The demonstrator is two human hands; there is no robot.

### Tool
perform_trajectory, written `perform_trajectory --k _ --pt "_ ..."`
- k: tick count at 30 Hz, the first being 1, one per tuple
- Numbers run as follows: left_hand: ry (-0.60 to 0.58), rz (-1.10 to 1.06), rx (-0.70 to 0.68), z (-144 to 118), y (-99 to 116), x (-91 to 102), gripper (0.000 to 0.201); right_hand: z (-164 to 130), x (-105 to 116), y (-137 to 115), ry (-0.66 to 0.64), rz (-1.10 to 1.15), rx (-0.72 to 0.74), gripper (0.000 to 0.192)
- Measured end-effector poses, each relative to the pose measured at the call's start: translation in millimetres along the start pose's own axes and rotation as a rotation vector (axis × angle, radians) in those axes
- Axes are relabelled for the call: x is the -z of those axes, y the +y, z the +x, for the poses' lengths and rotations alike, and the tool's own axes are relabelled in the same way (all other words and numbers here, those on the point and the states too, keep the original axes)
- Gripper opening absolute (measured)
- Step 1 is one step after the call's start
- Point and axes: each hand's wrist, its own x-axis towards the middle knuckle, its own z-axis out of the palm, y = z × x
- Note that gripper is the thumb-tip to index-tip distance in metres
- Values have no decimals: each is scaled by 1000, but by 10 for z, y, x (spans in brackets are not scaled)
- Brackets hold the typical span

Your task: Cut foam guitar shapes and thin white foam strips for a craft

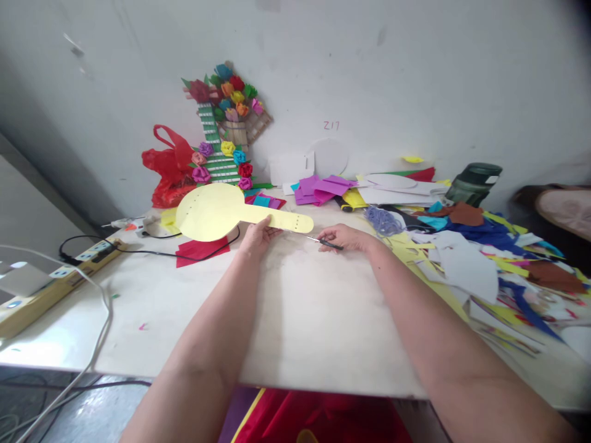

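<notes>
Left hand (257,237) pinching yellow paper cutout (217,211) | right hand (344,237) closed around small scissors (325,242)

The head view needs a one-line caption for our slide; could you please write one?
Left hand holds a yellow paddle-shaped cutout above the table; right hand grips a small dark tool.

The right hand (347,237) covers most of a small dark tool (329,243), too small to identify, while the paper scraps (484,264) run past the right edge, the power strip (50,284) is cut by the left edge, and the red cloth (323,418) is cropped below.
</notes>
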Motion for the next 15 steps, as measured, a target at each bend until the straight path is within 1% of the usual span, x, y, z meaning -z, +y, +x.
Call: perform_trajectory --k 6,11,15 --pt "10 8 7 3 6 -14 20 17 -1 22 -2 25 15 48" --pt "24 27 14 3 4 -27 13 23 -10 11 16 23 24 46" --pt "20 28 14 -14 9 -46 18 21 -10 -12 26 2 18 48"
